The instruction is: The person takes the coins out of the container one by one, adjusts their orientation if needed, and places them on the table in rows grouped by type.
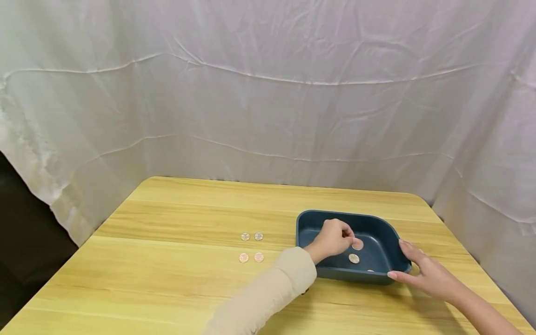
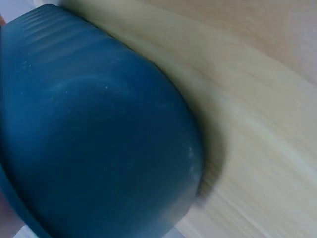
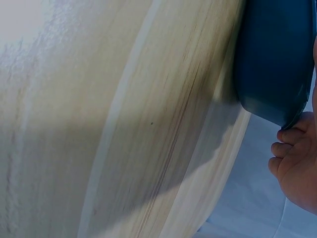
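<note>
A dark blue rectangular plastic container (image 1: pixel 349 275) with rounded corners stands on the right part of the table. My left hand (image 1: pixel 331 239) reaches inside it, and its thumb and fingertips pinch a copper-coloured coin (image 1: pixel 358 244). On the container floor below lies a silvery coin (image 1: pixel 353 258). Another copper coin (image 1: pixel 370 271) shows only its edge behind the front wall. With thumb in front and fingers behind, my right hand (image 1: pixel 429 274) grips the container's right end. In the right wrist view, curled fingers (image 3: pixel 292 144) hold at the container's (image 3: pixel 275 59) corner. The left wrist view shows its outer wall (image 2: pixel 104 124).
Left of the container, two silvery coins (image 1: pixel 245 237) lie in a row behind two copper coins (image 1: pixel 244 258) on the wooden table (image 1: pixel 167 279). A pale curtain (image 1: pixel 268 93) hangs behind and beside the table.
</note>
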Action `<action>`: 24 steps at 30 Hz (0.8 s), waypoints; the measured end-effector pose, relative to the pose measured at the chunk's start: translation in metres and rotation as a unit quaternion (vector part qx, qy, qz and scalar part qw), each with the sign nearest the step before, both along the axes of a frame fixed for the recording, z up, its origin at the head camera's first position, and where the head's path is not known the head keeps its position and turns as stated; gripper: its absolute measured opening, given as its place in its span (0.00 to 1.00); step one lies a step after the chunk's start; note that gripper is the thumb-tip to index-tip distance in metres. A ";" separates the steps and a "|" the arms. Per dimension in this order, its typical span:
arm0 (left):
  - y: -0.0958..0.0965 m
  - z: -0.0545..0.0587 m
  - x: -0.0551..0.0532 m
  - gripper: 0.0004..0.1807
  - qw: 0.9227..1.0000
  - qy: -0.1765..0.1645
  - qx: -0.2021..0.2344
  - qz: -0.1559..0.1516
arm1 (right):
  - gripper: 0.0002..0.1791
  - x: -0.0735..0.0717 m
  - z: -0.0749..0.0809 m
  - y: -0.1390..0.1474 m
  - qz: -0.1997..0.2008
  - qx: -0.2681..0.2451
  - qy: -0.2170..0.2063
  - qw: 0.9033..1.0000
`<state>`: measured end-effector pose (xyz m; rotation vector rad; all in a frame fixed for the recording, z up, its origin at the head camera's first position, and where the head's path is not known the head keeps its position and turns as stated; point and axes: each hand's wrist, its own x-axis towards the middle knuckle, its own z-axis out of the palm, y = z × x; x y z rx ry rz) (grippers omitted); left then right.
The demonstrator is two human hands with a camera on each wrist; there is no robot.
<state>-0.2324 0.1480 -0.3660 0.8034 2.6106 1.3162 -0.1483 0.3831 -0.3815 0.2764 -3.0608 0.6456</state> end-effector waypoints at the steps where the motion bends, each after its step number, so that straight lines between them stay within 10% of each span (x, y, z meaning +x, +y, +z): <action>1: -0.002 0.000 0.000 0.09 1.000 -0.004 0.007 0.002 | 0.50 0.000 0.000 0.000 0.000 0.000 0.001 1.000; 24: -0.052 0.006 0.004 0.08 0.996 0.008 0.088 0.021 | 0.50 -0.001 0.002 0.001 0.001 0.006 -0.016 1.000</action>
